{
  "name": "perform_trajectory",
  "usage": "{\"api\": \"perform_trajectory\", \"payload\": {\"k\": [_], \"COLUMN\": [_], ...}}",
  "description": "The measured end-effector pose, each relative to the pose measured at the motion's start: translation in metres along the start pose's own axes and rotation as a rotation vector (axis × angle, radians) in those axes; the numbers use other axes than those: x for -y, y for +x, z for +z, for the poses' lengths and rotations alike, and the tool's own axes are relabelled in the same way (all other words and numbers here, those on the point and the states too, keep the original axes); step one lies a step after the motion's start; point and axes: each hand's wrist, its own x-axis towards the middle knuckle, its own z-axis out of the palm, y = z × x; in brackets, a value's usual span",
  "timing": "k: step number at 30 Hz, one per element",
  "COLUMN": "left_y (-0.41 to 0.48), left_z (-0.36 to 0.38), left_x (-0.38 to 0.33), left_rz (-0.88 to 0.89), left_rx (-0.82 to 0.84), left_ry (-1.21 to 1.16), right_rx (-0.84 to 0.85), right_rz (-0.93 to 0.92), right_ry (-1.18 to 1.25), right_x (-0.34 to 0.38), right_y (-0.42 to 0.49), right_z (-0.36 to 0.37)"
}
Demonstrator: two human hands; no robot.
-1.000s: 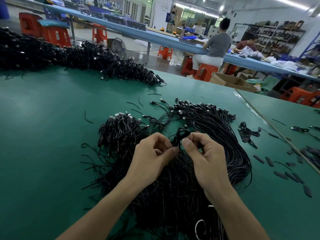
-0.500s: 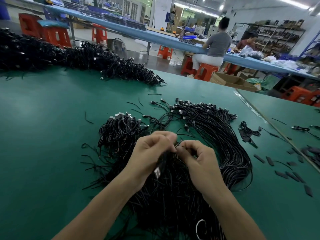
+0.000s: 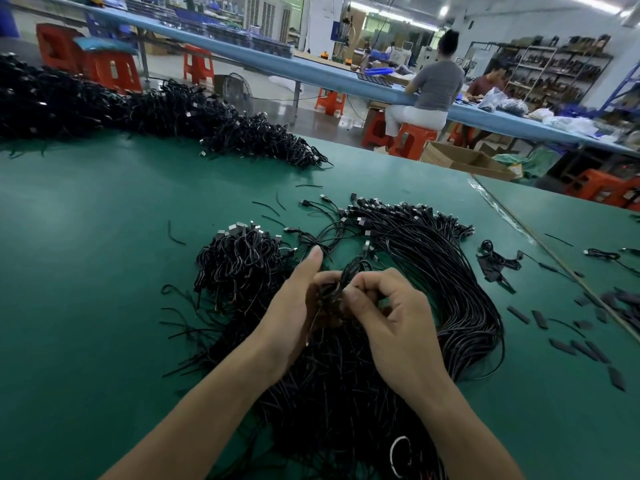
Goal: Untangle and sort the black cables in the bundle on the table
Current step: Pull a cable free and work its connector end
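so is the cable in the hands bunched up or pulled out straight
Bunched up: the cable sits as a short looped wad pinched between the left hand and right hand, not stretched out.

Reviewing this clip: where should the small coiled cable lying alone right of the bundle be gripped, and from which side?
Probably pinch the small coiled cable at its bunched middle, coming from above with the right hand; it lies flat on the table, apart from the bundle, tails trailing right.

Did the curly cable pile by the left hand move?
No. The cable pile stays put, same gap from the stray cable scrap left of it.
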Motion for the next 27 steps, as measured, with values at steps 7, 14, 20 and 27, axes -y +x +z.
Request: {"api": "perform_trajectory", "payload": {"k": [7, 14, 20, 27], "left_y": [0.003, 0.006, 0.008, 0.036], "left_z": [-0.012, -0.020, -0.034, -0.057], "left_x": [-0.001, 0.002, -0.004, -0.033], "left_rz": [0.196, 0.449, 0.576, 0.510], "left_rx": [0.055, 0.035, -0.089, -0.568], "left_ry": [0.051, 0.494, 0.824, 0.846], "right_rx": [-0.001, 0.043, 0.225, 0.132], "right_rz": [0.164, 0.435, 0.589, 0.500], "right_ry": [0.152, 0.489, 0.540, -0.320], "right_x": [-0.010, -0.023, -0.043, -0.071], "right_y": [-0.003, -0.002, 0.021, 0.075], "right_z": [0.004, 0.008, 0.015, 0.014]}}
